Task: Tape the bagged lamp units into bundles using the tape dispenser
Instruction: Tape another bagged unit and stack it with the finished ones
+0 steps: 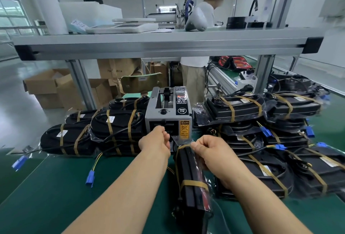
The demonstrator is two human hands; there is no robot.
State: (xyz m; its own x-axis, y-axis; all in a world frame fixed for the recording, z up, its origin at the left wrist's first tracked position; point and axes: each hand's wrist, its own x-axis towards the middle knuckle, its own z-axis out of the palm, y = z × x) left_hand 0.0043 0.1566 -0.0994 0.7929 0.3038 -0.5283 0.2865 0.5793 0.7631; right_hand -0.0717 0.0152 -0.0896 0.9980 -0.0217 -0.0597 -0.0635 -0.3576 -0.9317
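Note:
A grey tape dispenser stands at the middle of the green bench. In front of it a bundle of bagged black lamp units stands on edge, with one brown tape band round its near part and another at its far end. My right hand grips the bundle's far top edge, thumb pressed on the far tape band. My left hand is at the dispenser's outlet, fingers curled, pinching a strip of tape there.
Taped bundles lie piled left and right of the dispenser, with blue connectors on trailing wires. An aluminium shelf crosses overhead. A person works beyond it. Cardboard boxes stand on the floor at the left.

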